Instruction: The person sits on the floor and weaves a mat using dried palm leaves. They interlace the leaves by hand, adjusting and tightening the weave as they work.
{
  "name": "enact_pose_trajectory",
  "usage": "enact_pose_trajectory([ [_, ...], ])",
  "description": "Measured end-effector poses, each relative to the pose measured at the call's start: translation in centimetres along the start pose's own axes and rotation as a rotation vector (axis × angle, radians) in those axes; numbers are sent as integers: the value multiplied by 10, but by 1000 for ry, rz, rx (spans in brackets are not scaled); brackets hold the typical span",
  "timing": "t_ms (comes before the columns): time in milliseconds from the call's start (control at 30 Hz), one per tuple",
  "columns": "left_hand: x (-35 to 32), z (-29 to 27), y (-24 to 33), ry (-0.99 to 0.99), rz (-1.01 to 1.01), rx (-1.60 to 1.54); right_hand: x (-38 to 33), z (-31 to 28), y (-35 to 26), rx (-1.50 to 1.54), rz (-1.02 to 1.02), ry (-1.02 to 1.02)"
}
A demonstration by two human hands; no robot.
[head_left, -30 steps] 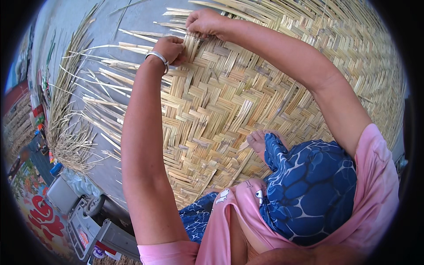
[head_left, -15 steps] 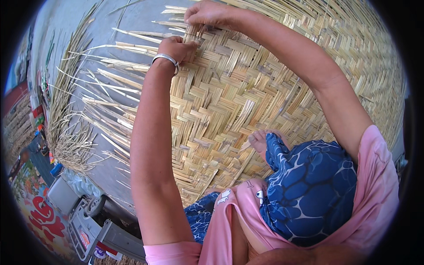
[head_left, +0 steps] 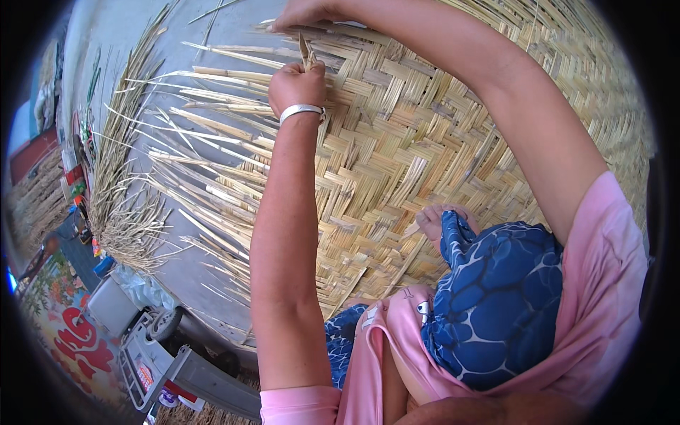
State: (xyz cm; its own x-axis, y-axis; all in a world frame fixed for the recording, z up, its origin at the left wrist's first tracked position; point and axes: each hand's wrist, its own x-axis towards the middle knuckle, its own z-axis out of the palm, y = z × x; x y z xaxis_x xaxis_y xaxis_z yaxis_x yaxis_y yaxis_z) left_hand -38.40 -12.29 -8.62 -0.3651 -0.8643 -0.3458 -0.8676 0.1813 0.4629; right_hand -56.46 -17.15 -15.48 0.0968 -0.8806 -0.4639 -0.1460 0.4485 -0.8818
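Note:
A large mat [head_left: 425,127] of flattened pale reed strips, woven in a herringbone pattern, spreads out before me. Loose strip ends [head_left: 212,138] fan out from its left edge. My left hand [head_left: 297,88], with a silver bangle at the wrist, is closed in a fist at that edge. Bent-up reed strips [head_left: 307,53] stick out of the top of the fist. Beyond it, my right hand [head_left: 304,10] is partly cut off by the upper border of the picture. Its fingertips come together at the end of a reed strip lying along the far side.
My bare foot [head_left: 443,219] rests on the mat. Left of it, a bundle of dry stalks [head_left: 124,163] lies on the grey floor [head_left: 188,248]. A small grey wheeled vehicle [head_left: 166,347] stands at the lower left, near a colourful floral cloth [head_left: 71,322].
My right hand has moved left and farther away, apart from the left hand. My left hand has turned into an upright fist with strips folded up in it. The view has shifted slightly.

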Motion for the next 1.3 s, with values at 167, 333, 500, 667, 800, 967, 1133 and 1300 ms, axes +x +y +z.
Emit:
enact_pose_trajectory([
  [167,2,0,-8,52,-29,-106,-13,10,-11,145,80,-147],
  [333,-2,-1,-4,76,-100,-175,-26,14,-19,203,105,-209],
  [500,9,2,-15,24,-198,-454,-36,23,-30,117,95,-134],
  [667,0,-3,0,-7,-292,-591,-45,23,-32,204,94,-166],
  [800,8,-5,-8,-154,-311,-652,-54,26,-38,331,97,-288],
  [967,20,-22,-31,-488,-279,-792,-64,25,-43,341,-15,-290],
  [1133,14,-26,-38,-573,-199,-967,-64,22,-39,213,-51,-131],
  [1300,1,-3,-39,-259,-164,-1077,-61,24,-33,172,-75,-91],
])
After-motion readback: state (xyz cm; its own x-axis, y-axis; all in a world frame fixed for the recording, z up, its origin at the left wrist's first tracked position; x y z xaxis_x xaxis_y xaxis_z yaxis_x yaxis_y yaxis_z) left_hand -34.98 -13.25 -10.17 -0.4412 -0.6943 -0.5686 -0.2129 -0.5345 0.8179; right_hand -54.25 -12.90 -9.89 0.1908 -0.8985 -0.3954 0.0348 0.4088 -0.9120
